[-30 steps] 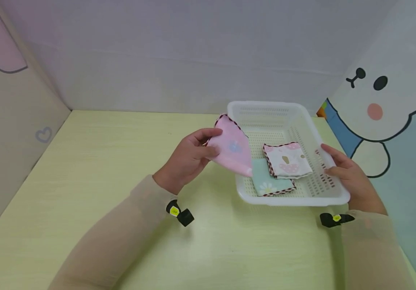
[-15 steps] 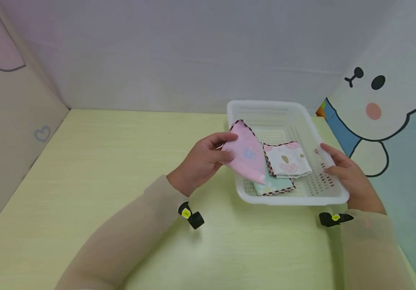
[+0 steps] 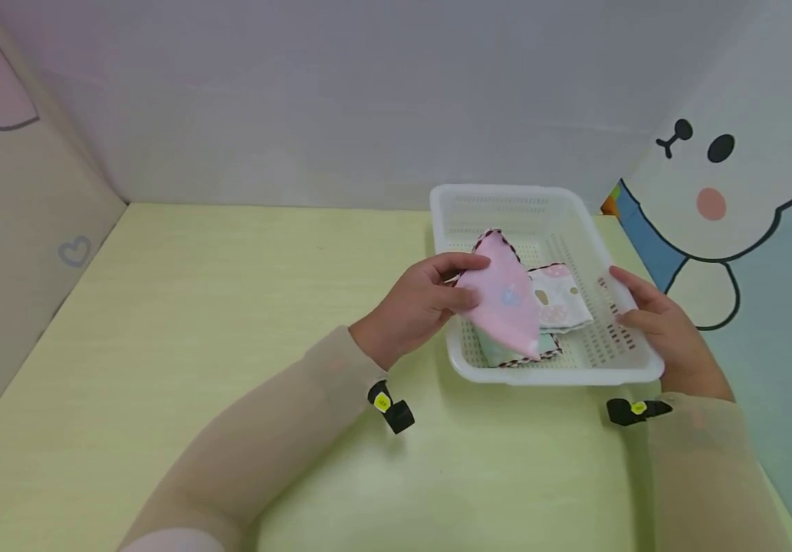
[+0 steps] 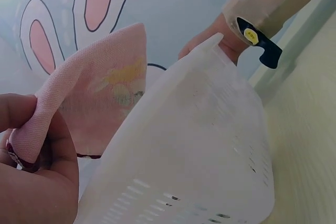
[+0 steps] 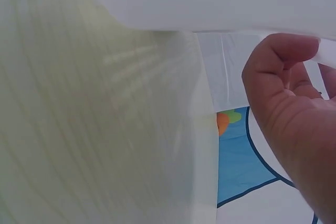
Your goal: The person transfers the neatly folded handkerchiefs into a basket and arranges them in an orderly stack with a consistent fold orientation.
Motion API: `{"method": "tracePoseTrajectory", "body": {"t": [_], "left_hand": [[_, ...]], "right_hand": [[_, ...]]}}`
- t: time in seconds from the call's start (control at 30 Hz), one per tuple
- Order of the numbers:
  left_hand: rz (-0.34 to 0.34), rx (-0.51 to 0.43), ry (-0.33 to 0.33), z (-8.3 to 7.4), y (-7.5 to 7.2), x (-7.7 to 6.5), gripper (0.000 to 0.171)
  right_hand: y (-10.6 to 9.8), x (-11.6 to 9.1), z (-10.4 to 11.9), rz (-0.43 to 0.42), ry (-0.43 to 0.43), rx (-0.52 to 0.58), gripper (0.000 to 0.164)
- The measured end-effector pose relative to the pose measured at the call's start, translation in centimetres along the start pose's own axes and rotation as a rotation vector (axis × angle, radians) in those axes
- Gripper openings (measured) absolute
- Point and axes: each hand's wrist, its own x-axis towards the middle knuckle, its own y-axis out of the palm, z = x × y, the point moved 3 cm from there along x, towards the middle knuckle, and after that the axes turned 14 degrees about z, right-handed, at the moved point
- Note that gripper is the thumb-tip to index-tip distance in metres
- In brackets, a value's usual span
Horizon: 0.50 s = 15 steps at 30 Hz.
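My left hand (image 3: 426, 303) pinches a folded pink handkerchief (image 3: 506, 299) between thumb and fingers, by its left side. The cloth has a checked trim and a small blue print, and it hangs over the white plastic basket (image 3: 478, 376). Inside the basket lie a white handkerchief (image 3: 564, 299) with pink patches and a pale green handkerchief (image 3: 495, 353), both partly hidden by the pink one. My right hand (image 3: 672, 337) grips the basket's right rim. In the left wrist view the pink handkerchief (image 4: 100, 93) shows a yellow and white print just beyond the basket's wall (image 4: 194, 124).
The basket is at the back right of a pale wooden table (image 3: 216, 307). A plain wall (image 3: 368, 100) stands behind it. To the right is a panel (image 3: 768, 307) with a cartoon animal, close to my right hand.
My left hand has carried the pink handkerchief rightward, from the basket's left edge to over the two folded cloths. The right hand keeps its grip on the rim.
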Motion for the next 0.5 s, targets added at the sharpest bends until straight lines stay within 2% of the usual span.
{"method": "tracePoseTrajectory", "body": {"t": [0.13,0.37,0.5], "left_hand": [[0.011,0.004,-0.018,0.0,0.5,0.5,0.045],[0.025,0.011,-0.012,-0.2,1.1,1.2,0.045],[0.025,0.005,-0.022,-0.2,1.3,1.4,0.045]], "right_hand": [[0.2,-0.1,0.1,0.02,-0.014,0.042,0.069],[0.3,-0.1,0.3,-0.016,0.019,-0.001,0.069],[0.2,-0.2,0.2,-0.001,0.006,0.028,0.069]]}}
